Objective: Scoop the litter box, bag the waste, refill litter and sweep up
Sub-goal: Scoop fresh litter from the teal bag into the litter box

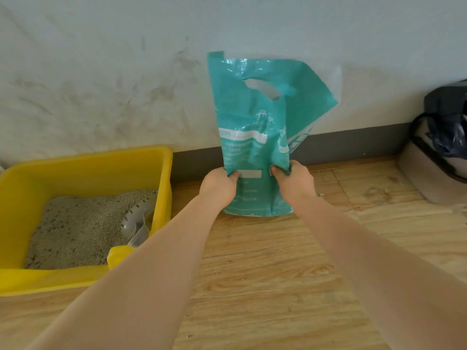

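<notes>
Scuffed wall, wood floor. Left of the grip: yellow litter box (pixel 83 157), scoop (pixel 137 223) lying in it. Left hand (pixel 219 184) and right hand (pixel 293 179) both pinch the teal litter bag (pixel 252 117) low on its front. Risk: limp top flops, bag tips, litter spills on the floor.

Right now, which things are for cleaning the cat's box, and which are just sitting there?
For the job:
- teal litter bag, gripped by left hand and right hand
- yellow litter box with litter
- grey scoop lying in the box
- black bin bag, probably for waste

Just there:
- beige bin beneath that bag
- floor
- wall
</notes>
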